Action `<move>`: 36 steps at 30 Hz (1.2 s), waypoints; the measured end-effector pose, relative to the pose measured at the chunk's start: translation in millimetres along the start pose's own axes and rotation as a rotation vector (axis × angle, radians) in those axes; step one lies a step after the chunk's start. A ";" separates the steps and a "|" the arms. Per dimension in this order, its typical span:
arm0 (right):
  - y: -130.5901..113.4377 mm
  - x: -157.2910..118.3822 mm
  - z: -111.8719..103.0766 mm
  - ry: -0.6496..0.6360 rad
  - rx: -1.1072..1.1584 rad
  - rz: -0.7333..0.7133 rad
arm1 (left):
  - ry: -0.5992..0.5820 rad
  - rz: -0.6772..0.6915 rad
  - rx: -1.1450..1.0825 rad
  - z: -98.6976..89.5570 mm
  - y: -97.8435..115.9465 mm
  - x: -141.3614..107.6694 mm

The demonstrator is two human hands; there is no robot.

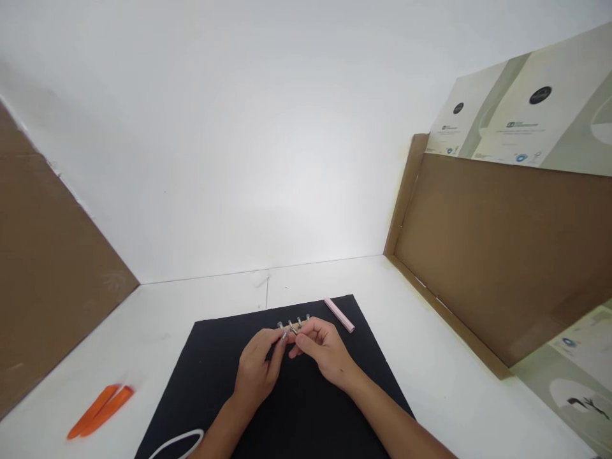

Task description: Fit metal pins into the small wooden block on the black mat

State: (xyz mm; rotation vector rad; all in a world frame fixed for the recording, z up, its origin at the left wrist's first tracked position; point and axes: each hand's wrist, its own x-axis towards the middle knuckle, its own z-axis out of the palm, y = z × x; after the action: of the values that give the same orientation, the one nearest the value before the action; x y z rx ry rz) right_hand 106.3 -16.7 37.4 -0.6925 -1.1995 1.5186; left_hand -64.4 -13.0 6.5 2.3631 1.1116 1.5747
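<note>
Near the top of the black mat [210, 357], both hands meet around small metal pieces. My left hand [261, 363] is closed, with thumb and fingers pinched on a small silvery piece [285, 335]. My right hand [322, 350] pinches another short metal piece [294, 331] beside it. Just behind the fingertips is a light tan strip [291, 326] with several small metal posts standing along it. The fingers partly hide the strip, and the exact shape of the metal pieces is too small to tell.
A pink bar [339, 315] lies at the mat's upper right. Two orange strips [100, 411] rest on the white table at the left. A white loop [179, 440] is by my left wrist. Cardboard panels [507, 248] stand at both sides, before a white wall [268, 140].
</note>
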 end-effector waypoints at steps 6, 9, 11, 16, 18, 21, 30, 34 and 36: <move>-0.3 1.4 -3.8 0.027 -0.001 -0.020 | 0.008 -0.331 -0.058 0.1 -7.6 1.4; -0.4 5.0 -11.2 0.112 -0.039 -0.068 | 0.013 -0.559 -0.100 0.4 -18.1 4.9; -0.7 7.0 -15.1 0.151 -0.063 -0.088 | -0.029 -0.665 -0.126 0.6 -24.1 6.8; 1.2 7.0 -13.6 0.145 -0.067 -0.082 | -0.151 -0.619 0.041 1.8 -31.9 5.7; 3.0 6.4 -11.1 0.123 -0.050 -0.069 | -0.175 -0.566 0.138 2.4 -33.5 4.3; 4.8 6.7 -9.9 0.114 -0.038 -0.065 | -0.199 -0.548 0.220 2.4 -34.6 3.3; 6.1 7.2 -13.0 0.124 -0.038 -0.069 | -0.262 -0.528 0.448 -0.5 -26.1 4.5; 7.5 7.5 -12.1 0.119 -0.056 -0.069 | -0.270 -0.518 0.494 -0.7 -25.5 4.1; 7.6 7.7 -12.0 0.115 -0.059 -0.072 | -0.272 -0.514 0.484 -0.2 -27.2 3.5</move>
State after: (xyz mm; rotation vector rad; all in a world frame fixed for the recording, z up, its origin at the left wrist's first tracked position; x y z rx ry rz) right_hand 111.8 -5.2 27.5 -0.7580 -1.1738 1.3703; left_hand -77.9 8.9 -2.9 2.1707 1.9891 0.8568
